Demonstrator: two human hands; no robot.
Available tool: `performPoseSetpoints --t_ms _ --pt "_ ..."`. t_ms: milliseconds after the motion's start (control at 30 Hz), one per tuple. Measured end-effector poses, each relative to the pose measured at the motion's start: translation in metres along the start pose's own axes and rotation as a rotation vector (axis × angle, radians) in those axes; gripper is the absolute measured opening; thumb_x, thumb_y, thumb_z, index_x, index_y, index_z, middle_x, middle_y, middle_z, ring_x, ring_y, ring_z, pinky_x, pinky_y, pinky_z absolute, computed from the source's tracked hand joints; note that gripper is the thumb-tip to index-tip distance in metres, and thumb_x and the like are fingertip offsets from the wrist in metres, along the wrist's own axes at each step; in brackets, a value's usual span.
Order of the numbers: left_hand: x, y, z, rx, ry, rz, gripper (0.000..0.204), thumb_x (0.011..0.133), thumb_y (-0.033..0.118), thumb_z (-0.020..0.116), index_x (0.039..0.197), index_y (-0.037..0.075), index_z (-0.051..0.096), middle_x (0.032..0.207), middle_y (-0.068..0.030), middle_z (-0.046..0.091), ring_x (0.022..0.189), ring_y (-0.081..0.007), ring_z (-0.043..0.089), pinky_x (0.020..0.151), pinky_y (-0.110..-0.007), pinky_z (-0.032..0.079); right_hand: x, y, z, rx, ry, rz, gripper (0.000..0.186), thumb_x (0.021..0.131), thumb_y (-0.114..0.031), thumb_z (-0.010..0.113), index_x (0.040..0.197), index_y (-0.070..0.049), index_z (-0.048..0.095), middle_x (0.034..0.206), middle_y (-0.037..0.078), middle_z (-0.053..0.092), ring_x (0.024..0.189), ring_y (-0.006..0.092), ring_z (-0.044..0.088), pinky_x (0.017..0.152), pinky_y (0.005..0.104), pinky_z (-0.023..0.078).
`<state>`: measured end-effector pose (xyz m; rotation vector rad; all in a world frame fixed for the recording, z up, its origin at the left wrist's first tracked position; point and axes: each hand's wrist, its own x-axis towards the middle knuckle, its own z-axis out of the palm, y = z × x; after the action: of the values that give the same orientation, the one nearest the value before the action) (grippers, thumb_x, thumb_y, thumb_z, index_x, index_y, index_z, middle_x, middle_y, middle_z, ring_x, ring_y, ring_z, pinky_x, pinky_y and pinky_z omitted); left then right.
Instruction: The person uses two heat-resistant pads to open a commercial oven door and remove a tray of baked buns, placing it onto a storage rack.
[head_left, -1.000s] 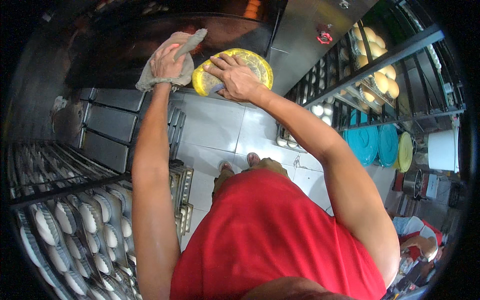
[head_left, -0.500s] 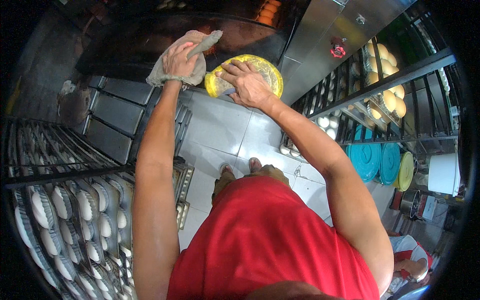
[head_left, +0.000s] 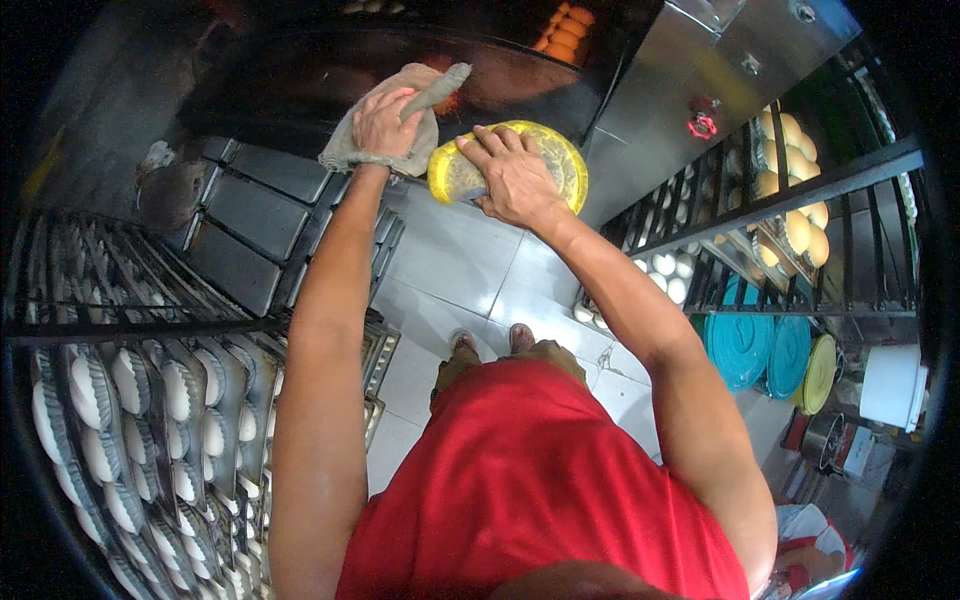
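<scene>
My left hand (head_left: 388,125) is pressed on a grey-beige cloth (head_left: 345,140), with a rolled end of it poking up between thumb and fingers. Just to the right, my right hand (head_left: 518,180) grips a round, floppy pad with a bright yellow rim (head_left: 572,165) and a stained middle. Its fingers lie over the top and its thumb is mostly hidden. Both hands are stretched out in front of a dark oven opening (head_left: 300,85). Deep inside the oven, a row of buns (head_left: 567,32) glows orange.
Racks of pale dough pieces (head_left: 95,390) stand at the left, with dark metal trays (head_left: 240,215) beyond. On the right are a rack of browned buns (head_left: 790,140), a red valve knob (head_left: 702,124), lidded teal tubs (head_left: 738,348) and a white bucket (head_left: 892,385). Another person (head_left: 810,540) is at lower right.
The whole view has swung slightly, so the surroundings sit further right in the picture. Both hands keep their hold on the cloth and the yellow-rimmed pad, staying near the oven's front.
</scene>
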<state>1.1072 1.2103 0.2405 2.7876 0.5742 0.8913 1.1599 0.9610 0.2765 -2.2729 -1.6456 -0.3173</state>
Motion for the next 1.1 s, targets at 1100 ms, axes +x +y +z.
performPoseSetpoints --t_ms 1100 --pt "-0.002 -0.010 0.000 0.078 -0.219 0.092 0.048 0.090 0.044 0.054 0.136 0.033 0.052 0.144 0.0089 0.046 0.136 -0.0161 0.036 0.112 -0.042 0.022 -0.002 -0.006 -0.009 -0.013 -0.017 -0.068 0.067 0.068 -0.022 0.074 0.131 -0.012 0.054 0.133 0.011 0.052 0.121 0.0303 0.046 0.098 0.0414 0.039"
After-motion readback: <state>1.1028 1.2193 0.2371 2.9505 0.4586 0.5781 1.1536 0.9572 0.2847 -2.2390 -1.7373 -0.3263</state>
